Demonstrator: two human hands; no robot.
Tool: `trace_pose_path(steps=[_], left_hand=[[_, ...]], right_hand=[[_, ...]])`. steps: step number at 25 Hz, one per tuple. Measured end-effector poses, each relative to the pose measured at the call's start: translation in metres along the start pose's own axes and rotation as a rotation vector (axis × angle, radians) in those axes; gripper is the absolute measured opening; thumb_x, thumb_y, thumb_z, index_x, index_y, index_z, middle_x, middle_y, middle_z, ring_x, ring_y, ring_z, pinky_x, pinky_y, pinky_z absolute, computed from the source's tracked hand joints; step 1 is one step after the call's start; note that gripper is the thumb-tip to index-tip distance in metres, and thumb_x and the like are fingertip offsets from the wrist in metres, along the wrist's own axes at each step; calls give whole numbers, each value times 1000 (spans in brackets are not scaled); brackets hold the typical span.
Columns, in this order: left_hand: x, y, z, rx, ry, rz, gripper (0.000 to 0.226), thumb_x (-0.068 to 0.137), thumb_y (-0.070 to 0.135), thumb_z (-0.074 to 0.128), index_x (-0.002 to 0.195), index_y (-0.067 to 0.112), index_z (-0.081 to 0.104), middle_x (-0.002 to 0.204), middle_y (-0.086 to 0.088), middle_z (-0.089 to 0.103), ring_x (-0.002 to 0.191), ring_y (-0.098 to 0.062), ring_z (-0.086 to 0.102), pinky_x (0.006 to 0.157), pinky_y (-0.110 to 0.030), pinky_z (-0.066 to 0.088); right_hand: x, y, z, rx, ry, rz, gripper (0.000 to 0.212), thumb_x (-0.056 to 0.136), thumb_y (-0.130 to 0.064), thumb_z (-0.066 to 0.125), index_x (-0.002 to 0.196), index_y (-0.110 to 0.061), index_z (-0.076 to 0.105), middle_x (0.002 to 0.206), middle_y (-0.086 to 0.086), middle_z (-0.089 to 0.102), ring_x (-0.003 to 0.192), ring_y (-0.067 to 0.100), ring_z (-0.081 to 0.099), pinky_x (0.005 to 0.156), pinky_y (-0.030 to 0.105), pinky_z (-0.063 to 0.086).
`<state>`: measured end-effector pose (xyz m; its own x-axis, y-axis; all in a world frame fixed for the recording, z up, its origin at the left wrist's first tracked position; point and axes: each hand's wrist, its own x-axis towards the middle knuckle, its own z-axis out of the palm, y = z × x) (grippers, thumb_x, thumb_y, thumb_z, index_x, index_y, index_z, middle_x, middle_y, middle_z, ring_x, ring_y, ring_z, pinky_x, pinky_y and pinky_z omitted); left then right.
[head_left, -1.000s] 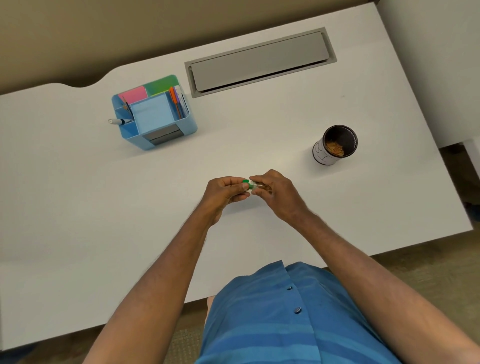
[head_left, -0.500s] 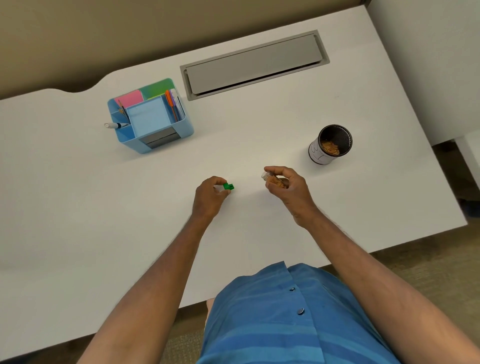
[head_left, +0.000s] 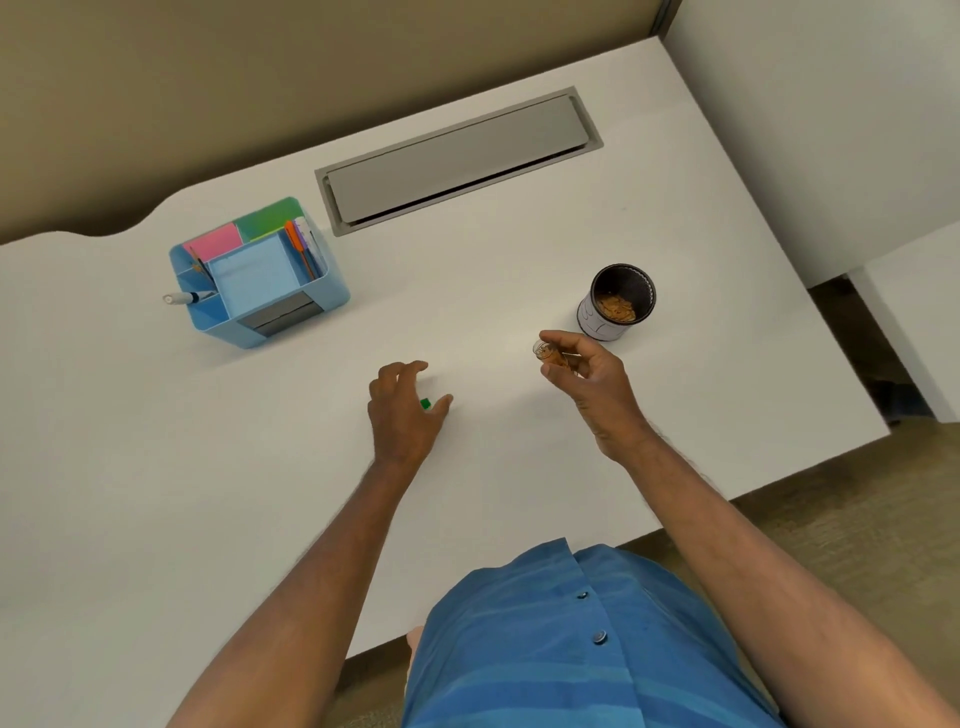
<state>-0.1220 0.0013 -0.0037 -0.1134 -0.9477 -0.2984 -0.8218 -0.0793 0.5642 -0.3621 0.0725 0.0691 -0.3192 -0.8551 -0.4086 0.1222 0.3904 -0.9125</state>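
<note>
My right hand (head_left: 587, 384) holds a small clear vial (head_left: 546, 353) with orange contents above the white desk (head_left: 519, 457), its open mouth pointing left. The vial is just left of a black cup (head_left: 621, 301) that has orange bits at its bottom. A small green cap (head_left: 426, 404) lies on the desk between the thumb and fingers of my left hand (head_left: 402, 415). That hand's fingers are spread loosely above the cap and do not grip it.
A blue desk organiser (head_left: 270, 306) with coloured sticky notes, pens and a marker stands at the back left. A grey cable-tray lid (head_left: 452, 156) is set into the desk at the back. The desk's right edge lies beyond the cup.
My hands were together on the capped vial, then pulled apart. The left hand took the green cap off, brought it down to the desk and loosened its fingers. The right hand carried the vial towards the cup.
</note>
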Motion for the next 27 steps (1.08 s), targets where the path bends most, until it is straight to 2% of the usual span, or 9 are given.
trace_pose_path(steps=[3, 5, 9, 12, 14, 17, 20, 27], left_hand=[[10, 58, 13, -51, -46, 193, 64, 83, 35, 82, 139, 18, 56, 144, -6, 52, 134, -29, 47, 110, -45, 44], [20, 96, 27, -135, -121, 251, 72, 82, 37, 83, 144, 19, 50, 147, -4, 50, 135, -27, 48, 110, -44, 46], [38, 160, 54, -182, -273, 330, 90, 81, 42, 84, 154, 22, 37, 159, 0, 40, 145, -22, 41, 116, -38, 42], [51, 187, 71, -169, -348, 364, 98, 78, 43, 87, 156, 22, 32, 163, -1, 36, 149, -20, 34, 114, -31, 35], [58, 196, 82, -178, -348, 389, 94, 74, 45, 88, 150, 26, 38, 155, 3, 45, 143, -19, 40, 113, -31, 39], [66, 203, 96, -184, -315, 422, 87, 67, 53, 86, 141, 32, 45, 141, 10, 55, 131, -15, 50, 103, -42, 53], [64, 208, 101, -186, -292, 435, 84, 71, 49, 85, 143, 30, 44, 143, 8, 55, 132, -15, 49, 103, -38, 52], [65, 207, 106, -239, -270, 410, 83, 76, 42, 86, 146, 26, 44, 146, 4, 53, 134, -15, 48, 107, -33, 50]], right_hand=[[6, -10, -26, -90, 104, -65, 40, 93, -6, 67, 129, -23, 68, 127, 1, 70, 110, 8, 64, 97, 23, 50], [12, -16, -47, -219, 197, -131, 41, 92, -10, 66, 129, -28, 67, 128, -2, 65, 114, 8, 63, 97, 20, 49], [26, -29, -89, -595, 318, -244, 42, 95, -11, 66, 134, -26, 64, 118, -2, 55, 100, 1, 60, 88, 6, 45], [37, -29, -108, -855, 278, -244, 44, 98, -12, 62, 140, -24, 59, 114, -2, 50, 93, 9, 59, 81, 19, 50], [43, -29, -113, -963, 274, -251, 43, 97, -14, 62, 138, -25, 57, 112, 1, 54, 94, 18, 62, 76, 31, 54], [50, -32, -116, -982, 280, -267, 34, 96, -19, 66, 130, -20, 59, 113, 5, 63, 96, 24, 64, 74, 39, 55], [57, -32, -118, -1013, 246, -258, 29, 94, -19, 69, 122, -18, 63, 111, 5, 66, 96, 25, 65, 76, 40, 56], [67, -25, -120, -1002, 219, -256, 31, 92, -14, 72, 122, -13, 69, 114, 7, 63, 101, 24, 65, 81, 37, 58]])
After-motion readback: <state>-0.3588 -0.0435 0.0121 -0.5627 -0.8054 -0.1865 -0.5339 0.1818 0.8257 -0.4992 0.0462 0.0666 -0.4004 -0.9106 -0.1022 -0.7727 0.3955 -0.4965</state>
